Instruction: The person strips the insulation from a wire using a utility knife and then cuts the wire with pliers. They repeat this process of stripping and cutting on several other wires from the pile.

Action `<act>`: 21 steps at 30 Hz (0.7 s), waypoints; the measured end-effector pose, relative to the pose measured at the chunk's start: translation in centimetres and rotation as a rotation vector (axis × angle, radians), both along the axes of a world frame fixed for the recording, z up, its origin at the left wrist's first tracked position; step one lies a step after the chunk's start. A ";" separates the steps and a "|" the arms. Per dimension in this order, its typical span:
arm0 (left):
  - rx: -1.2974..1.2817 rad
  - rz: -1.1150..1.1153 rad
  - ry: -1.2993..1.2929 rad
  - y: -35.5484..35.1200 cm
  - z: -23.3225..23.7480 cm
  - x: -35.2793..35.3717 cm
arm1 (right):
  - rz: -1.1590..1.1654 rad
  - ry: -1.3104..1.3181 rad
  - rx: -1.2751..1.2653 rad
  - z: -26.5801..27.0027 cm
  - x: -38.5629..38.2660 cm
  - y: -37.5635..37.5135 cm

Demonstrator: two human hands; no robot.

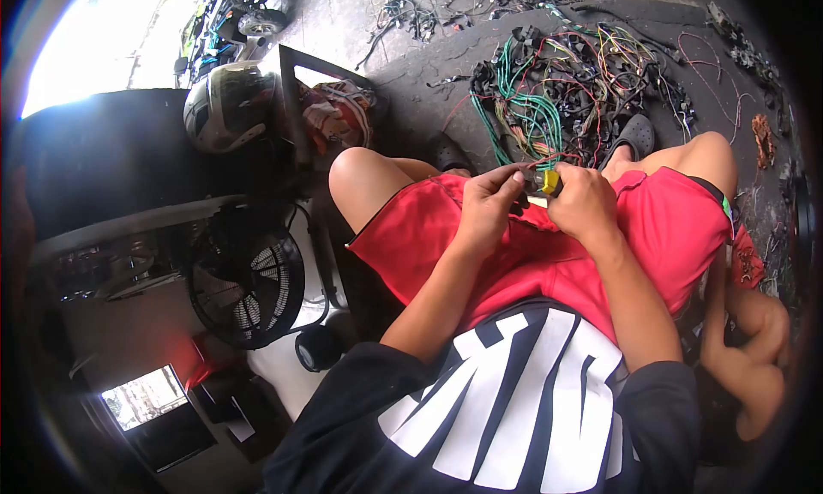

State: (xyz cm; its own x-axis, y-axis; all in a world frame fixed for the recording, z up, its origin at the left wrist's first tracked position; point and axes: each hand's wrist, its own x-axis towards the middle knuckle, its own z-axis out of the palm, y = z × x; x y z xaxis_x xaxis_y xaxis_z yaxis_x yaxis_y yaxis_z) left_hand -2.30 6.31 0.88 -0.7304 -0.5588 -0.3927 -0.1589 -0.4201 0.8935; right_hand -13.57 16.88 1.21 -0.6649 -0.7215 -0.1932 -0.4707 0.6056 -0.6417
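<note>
In the head view, my left hand [490, 204] is closed, its thumb and fingers pinching a small dark piece on thin wires. My right hand [586, 201] grips a yellow-and-black hand tool [549, 182], whose grey front end meets the dark piece between both hands. The tool's exact kind is partly hidden by the fingers. A thin red wire [549, 159] runs just above the hands. Beyond them, a bundle of green wires [527, 108] lies in a large tangled heap of wiring [591, 78] on the floor, between my feet.
A helmet [227, 108] sits on the left near a dark frame [296, 100] with a crumpled cloth bag. A black fan [249, 275] stands lower left. More wire scraps [407, 16] lie farther off. Another person's bare limbs [750, 348] show at right, close by.
</note>
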 end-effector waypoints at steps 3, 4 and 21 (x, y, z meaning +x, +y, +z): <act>-0.122 -0.044 -0.029 0.0 0.1 0.3 | 0.003 -0.003 0.026 0.2 0.2 -0.1; -0.103 -0.035 -0.019 0.0 0.0 0.4 | 0.005 -0.004 0.035 0.3 0.2 -0.2; 0.111 0.059 0.077 0.6 0.4 0.0 | -0.087 0.004 -0.068 -0.5 1.1 -1.0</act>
State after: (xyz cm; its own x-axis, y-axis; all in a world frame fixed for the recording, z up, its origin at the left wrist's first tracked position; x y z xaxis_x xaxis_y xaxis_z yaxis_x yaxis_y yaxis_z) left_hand -2.28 6.87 1.31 -0.7282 -0.5579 -0.3982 -0.0634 -0.5237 0.8495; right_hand -12.50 15.87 0.75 -0.7262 -0.6724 -0.1430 -0.4210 0.5995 -0.6807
